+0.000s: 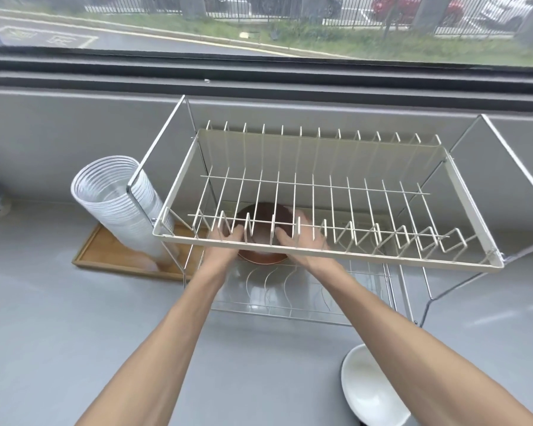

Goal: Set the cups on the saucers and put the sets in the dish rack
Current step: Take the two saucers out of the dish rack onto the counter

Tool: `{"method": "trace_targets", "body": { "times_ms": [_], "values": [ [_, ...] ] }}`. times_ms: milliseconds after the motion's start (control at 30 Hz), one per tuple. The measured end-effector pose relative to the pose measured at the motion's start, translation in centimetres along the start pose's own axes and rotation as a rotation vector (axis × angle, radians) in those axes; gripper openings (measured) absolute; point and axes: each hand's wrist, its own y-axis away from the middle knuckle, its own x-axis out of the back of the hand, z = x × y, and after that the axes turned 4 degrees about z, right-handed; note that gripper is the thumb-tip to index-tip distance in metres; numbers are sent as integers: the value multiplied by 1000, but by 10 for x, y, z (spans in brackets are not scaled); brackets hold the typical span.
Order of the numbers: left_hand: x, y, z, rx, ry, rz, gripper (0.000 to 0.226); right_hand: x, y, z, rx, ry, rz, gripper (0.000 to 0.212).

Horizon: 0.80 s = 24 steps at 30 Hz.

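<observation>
A two-tier dish rack [330, 258] stands on the grey counter by the window. Both my hands reach under its cream upper tier. My left hand [228, 244] and my right hand [302, 241] hold the two sides of a brown saucer [260, 256] over the chrome lower shelf [290, 305]. A dark brown cup [262, 219] seems to sit on that saucer, partly hidden by the upper wires. At the bottom edge lies a white saucer [370, 392], partly hidden by my right forearm.
A tall stack of clear plastic cups [120, 204] leans on a wooden tray [111, 256] left of the rack. The rack's chrome side frames [511, 161] stick out to the left and right. The window ledge runs behind.
</observation>
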Motion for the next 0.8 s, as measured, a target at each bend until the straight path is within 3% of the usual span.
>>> {"method": "trace_targets", "body": {
  "times_ms": [167, 367, 633, 700, 767, 800],
  "values": [
    [0, 0, -2, 32, 93, -20, 34, 7, -2, -4, -79, -144, -22, 61],
    [1, 12, -4, 61, 69, 14, 51, 10, 4, 3, -115, -162, -37, 51],
    [5, 39, -7, 8, 13, 20, 36, 28, 35, 5, -158, -260, -79, 61],
    [7, 51, -5, -7, 1, 15, 47, 34, 46, 8, -159, -223, -56, 52],
    [9, 65, -4, -12, -7, -2, 57, 39, 57, 9, -170, -184, -31, 30],
    [10, 73, -4, -13, -9, -15, 59, 42, 62, 11, -166, -182, -26, 30]
  ]
}}
